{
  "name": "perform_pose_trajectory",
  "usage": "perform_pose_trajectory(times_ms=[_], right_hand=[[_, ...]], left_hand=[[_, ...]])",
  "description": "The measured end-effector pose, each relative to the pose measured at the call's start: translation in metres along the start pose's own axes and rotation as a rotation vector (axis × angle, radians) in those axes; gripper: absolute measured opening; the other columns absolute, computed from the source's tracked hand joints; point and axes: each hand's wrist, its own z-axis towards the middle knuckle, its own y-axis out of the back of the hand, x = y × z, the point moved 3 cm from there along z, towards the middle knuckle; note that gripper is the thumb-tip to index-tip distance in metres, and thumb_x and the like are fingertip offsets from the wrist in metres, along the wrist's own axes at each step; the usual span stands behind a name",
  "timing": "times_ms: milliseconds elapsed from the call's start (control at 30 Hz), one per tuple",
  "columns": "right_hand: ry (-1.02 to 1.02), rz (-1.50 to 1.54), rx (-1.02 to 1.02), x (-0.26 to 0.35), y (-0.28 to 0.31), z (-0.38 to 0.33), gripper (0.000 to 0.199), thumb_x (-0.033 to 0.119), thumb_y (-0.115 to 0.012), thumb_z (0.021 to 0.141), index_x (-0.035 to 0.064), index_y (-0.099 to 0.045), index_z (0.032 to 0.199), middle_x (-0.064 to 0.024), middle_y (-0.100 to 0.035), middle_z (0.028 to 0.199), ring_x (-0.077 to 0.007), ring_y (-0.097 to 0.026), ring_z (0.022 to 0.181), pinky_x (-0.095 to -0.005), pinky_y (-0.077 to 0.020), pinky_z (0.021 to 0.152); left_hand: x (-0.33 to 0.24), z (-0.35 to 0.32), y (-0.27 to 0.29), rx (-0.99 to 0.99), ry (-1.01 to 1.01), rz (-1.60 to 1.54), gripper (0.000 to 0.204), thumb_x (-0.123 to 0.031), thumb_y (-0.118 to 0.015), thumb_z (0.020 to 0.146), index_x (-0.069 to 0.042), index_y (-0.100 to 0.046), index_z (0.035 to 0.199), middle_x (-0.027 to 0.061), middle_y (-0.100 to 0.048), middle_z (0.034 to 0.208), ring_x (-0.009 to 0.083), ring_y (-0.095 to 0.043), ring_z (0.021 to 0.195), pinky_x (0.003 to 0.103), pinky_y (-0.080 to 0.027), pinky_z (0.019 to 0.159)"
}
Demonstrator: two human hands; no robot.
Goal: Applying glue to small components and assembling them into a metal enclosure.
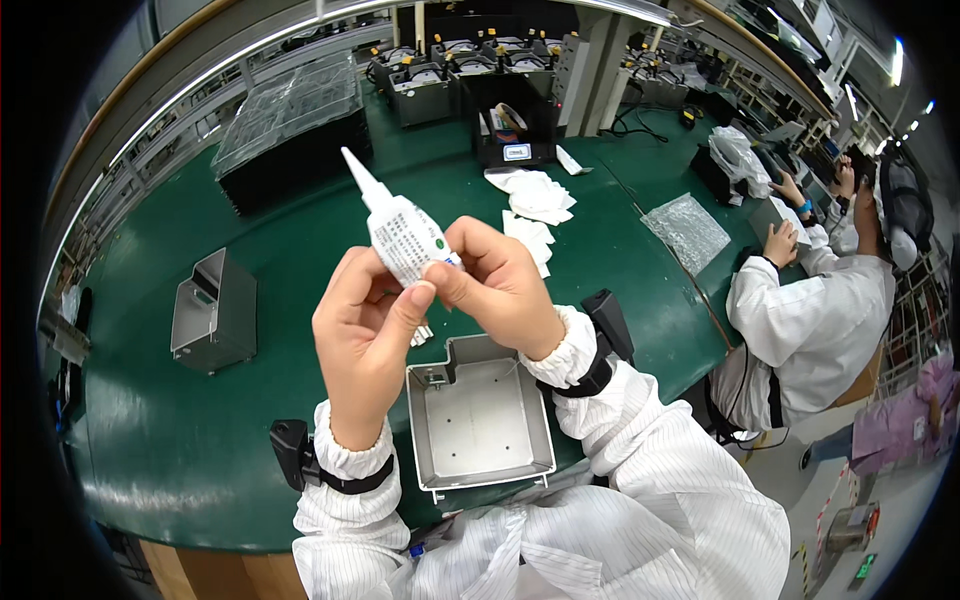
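Both my hands hold a white glue tube [405, 240] with a long pointed nozzle, raised above the green table. The nozzle points up and to the left, and small print covers the tube's side. My left hand [362, 325] grips the lower left of the tube, while my right hand [500, 287] pinches its lower right end between thumb and fingers. Below my hands, close to my body, sits an open grey metal box [480, 425] with small holes in its floor and a notched corner. A second grey metal box [215, 312] stands at the left.
White wipes [538, 197] lie beyond my hands, near a black bin [515, 140] with items in it. Clear plastic trays [295, 115] are stacked back left. Bubble wrap [686, 232] lies at the right, where a co-worker [815, 290] in white handles a box. Several metal units [420, 90] line the back.
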Motion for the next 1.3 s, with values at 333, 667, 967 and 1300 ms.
perform_pose_trajectory(times_ms=[333, 667, 967, 1300], right_hand=[[0.005, -0.226, -0.009, 0.014, 0.001, -0.001, 0.034, 0.025, -0.06, 0.089, 0.0044, -0.045, 0.066, 0.005, -0.04, 0.054, -0.0016, -0.031, 0.052, -0.0209, -0.0242, 0.043], [0.148, -0.513, -0.042, 0.02, -0.002, 0.0, 0.043, 0.035, -0.061, 0.083, 0.0019, -0.045, 0.06, -0.0143, -0.047, 0.052, -0.029, -0.047, 0.043, -0.0353, -0.0342, 0.042], [0.195, -0.602, -0.026, 0.011, -0.009, -0.003, 0.036, 0.031, -0.058, 0.086, 0.001, -0.054, 0.067, -0.0137, -0.05, 0.051, -0.0264, -0.048, 0.042, -0.0318, -0.0361, 0.042], [0.159, -0.536, -0.114, 0.012, -0.01, -0.006, 0.039, 0.031, -0.054, 0.089, 0.0008, -0.054, 0.065, -0.0139, -0.049, 0.052, -0.0269, -0.046, 0.042, -0.0329, -0.0337, 0.041]], left_hand=[[0.003, -0.001, -0.004, -0.083, -0.002, 0.157, 0.017, -0.014, -0.056, 0.091, 0.002, -0.06, 0.09, -0.0004, -0.055, 0.075, 0.0043, -0.044, 0.058, 0.017, -0.033, 0.05], [0.007, -0.005, -0.004, -0.038, 0.061, 0.145, 0.017, -0.015, -0.054, 0.092, 0.0, -0.057, 0.085, -0.0015, -0.053, 0.067, 0.0026, -0.042, 0.054, 0.016, -0.028, 0.046], [0.011, -0.004, 0.002, -0.149, 0.072, 0.242, 0.025, -0.019, -0.053, 0.093, -0.004, -0.048, 0.073, -0.0026, -0.048, 0.059, 0.0017, -0.039, 0.048, 0.015, -0.027, 0.042], [0.011, -0.007, -0.004, -0.197, 0.084, 0.225, 0.025, -0.019, -0.05, 0.095, -0.006, -0.049, 0.073, -0.0058, -0.041, 0.061, -0.0006, -0.034, 0.05, 0.014, -0.026, 0.043]])
